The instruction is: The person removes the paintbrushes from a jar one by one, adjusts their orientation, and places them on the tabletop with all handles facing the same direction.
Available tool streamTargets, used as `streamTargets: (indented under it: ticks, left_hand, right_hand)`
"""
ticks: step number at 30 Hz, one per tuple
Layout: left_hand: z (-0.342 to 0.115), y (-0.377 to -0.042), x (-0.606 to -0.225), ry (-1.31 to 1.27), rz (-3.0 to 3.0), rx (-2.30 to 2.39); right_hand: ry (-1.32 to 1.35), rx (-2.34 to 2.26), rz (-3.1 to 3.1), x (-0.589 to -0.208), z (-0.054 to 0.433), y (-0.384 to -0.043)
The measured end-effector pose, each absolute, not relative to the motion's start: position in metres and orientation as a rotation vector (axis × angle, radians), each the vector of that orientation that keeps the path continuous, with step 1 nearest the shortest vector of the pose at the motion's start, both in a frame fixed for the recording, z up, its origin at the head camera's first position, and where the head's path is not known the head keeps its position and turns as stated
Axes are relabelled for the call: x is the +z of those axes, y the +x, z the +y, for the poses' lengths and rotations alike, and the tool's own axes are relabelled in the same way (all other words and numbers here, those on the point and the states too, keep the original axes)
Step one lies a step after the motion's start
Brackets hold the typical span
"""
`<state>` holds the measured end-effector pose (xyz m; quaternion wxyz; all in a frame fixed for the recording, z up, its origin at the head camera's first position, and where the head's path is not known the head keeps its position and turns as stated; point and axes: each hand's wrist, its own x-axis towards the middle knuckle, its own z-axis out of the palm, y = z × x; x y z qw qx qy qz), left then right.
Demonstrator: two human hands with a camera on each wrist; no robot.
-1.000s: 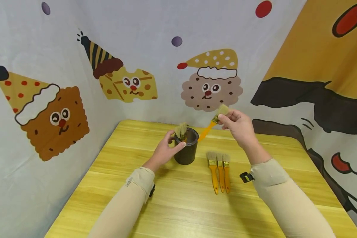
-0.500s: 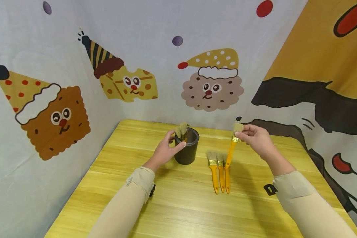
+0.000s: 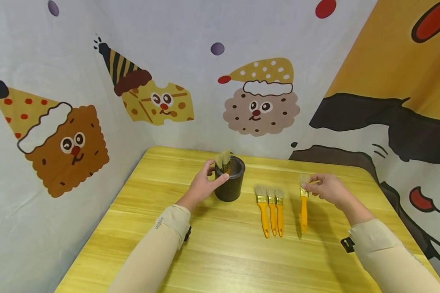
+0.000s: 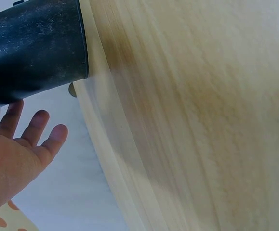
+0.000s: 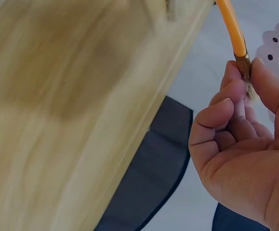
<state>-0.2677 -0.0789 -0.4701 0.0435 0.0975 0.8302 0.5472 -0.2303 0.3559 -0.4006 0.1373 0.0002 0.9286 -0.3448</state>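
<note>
My left hand (image 3: pixel 201 188) holds a dark, round cup (image 3: pixel 229 192) near its rim, thumb at the front. In the left wrist view the other fingers (image 4: pixel 37 126) spread beside the cup's wall. Bristle tops of brushes (image 3: pixel 223 158) stick out of the cup on its left side. Thumb and fingertips of my right hand (image 3: pixel 329 190) pinch a paintbrush (image 3: pixel 304 211) at its metal ferrule, bristles away from me. Its orange handle (image 5: pixel 231 26) points toward me, close over the table. Between cup and right hand, three paintbrushes (image 3: pixel 273 213) lie side by side, handles toward me.
The wooden table (image 3: pixel 212 248) ends at the back against a white cloth wall (image 3: pixel 183 140) printed with cartoon snacks. More of that cloth stands along the left and right sides.
My right hand has carried the paintbrush from near the cup rightward, past the three lying brushes, and down toward the table, its handle swinging to point toward me. My left hand stays at the cup.
</note>
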Motion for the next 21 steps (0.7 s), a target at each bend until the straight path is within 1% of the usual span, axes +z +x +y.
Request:
streamTargets:
  ticks: [21]
  left_hand:
    - [-0.079,-0.269,-0.47,0.307,2.53,1.686]
  right_hand:
    - [0.038,-0.966,2.597,-0.44,0.375,-0.23]
